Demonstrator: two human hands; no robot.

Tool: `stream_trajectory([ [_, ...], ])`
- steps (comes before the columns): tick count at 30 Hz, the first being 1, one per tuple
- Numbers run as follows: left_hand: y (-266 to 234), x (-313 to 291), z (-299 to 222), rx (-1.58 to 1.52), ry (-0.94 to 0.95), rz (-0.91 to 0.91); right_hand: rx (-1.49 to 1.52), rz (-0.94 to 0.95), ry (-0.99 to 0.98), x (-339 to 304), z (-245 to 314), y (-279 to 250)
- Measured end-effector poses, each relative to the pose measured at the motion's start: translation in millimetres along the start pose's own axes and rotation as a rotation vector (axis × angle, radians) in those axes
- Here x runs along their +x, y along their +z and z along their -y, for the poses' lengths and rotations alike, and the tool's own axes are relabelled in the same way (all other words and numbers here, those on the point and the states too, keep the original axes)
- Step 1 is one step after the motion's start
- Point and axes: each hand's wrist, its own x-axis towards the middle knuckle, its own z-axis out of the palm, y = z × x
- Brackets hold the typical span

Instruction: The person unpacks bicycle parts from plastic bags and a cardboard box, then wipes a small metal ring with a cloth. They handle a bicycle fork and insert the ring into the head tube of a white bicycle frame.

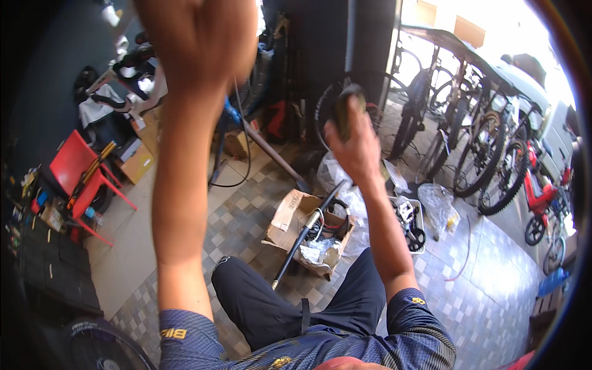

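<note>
My left hand (pixel 206 43) is raised high and close at the top of the view. Motion smears it and its fingers are cut off by the edge, so what it holds, if anything, cannot be made out. Farther right, my right hand (pixel 357 151) is lifted and closed around a small dark, rounded object (pixel 346 114), blurred, whose kind I cannot tell. Below the hands, an opened cardboard box (pixel 287 219) lies on the tiled floor in front of my knees. It holds cables and clear plastic, and a long black tube (pixel 295 248) leans across it.
A white tray of bicycle parts (pixel 417 237) and a crumpled plastic bag (pixel 439 203) lie right of the box. Several bicycles (pixel 481 154) stand in a row at the back right. A red chair (pixel 77 166) is on the left; a wheel (pixel 105 345) sits at lower left.
</note>
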Motion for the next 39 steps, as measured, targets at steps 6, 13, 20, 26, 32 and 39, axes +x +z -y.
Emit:
stream_trajectory([
  [6, -45, -276, -20, -0.16, -0.7, 0.545, 0.261, 0.541, 0.237, -117, -27, 39],
  [13, -57, -466, -21, -1.053, -1.613, 0.559, 0.542, 0.556, 0.549, -148, -10, 68],
  [20, -25, -438, 36, -0.501, -1.375, 0.429, 0.405, 0.457, 0.295, -94, -22, 102],
  [26, 15, -405, 56, -0.701, -1.611, 0.302, 0.225, 0.579, 0.108, -73, -26, 100],
  [32, 34, -476, 45, -1.032, -1.944, 0.408, 0.037, 0.667, -0.033, -101, -88, 68],
  [39, 9, -631, -118, -0.312, -0.953, 1.883, -0.266, 0.556, 0.359, -150, -174, -24],
])
